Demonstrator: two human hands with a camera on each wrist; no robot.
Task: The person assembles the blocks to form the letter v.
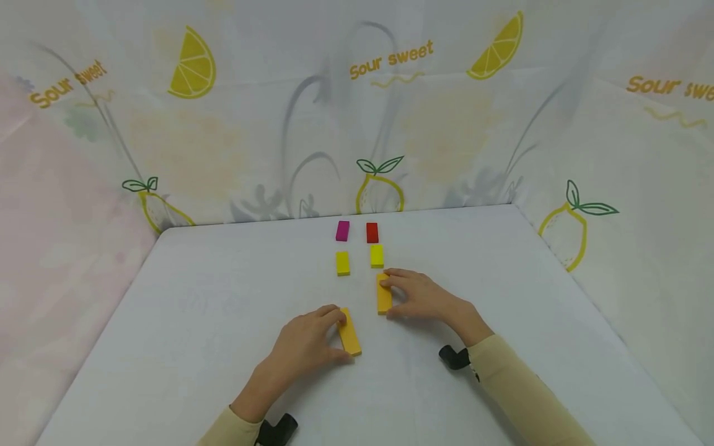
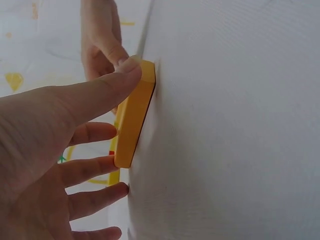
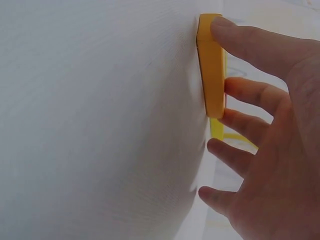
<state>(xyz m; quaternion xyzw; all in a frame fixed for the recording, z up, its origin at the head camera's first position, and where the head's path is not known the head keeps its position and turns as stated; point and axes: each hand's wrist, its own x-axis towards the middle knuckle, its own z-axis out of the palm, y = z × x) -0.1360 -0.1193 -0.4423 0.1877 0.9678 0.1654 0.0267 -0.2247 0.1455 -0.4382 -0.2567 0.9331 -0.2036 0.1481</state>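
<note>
Two long orange blocks lie flat on the white table in the head view. My left hand [image 1: 307, 342] holds the nearer orange block [image 1: 350, 333] lengthwise, thumb at its near end and fingertips at its far end. The other orange block [image 1: 383, 296] is farther off and to the right, and my right hand [image 1: 421, 296] grips it from the right the same way. In the right wrist view, the thumb presses one end of that orange block [image 3: 212, 75], with two fingers near the other end. The left wrist view shows the left block [image 2: 135, 115] between thumb and fingers, the lower fingers spread.
Beyond the hands stand two short yellow blocks, one left [image 1: 343, 264] and one right [image 1: 377, 256]. Farther back lie a magenta block [image 1: 343, 231] and a red block [image 1: 372, 233]. A lemon-print cloth [image 1: 251, 124] hangs behind the white table [image 1: 212, 297].
</note>
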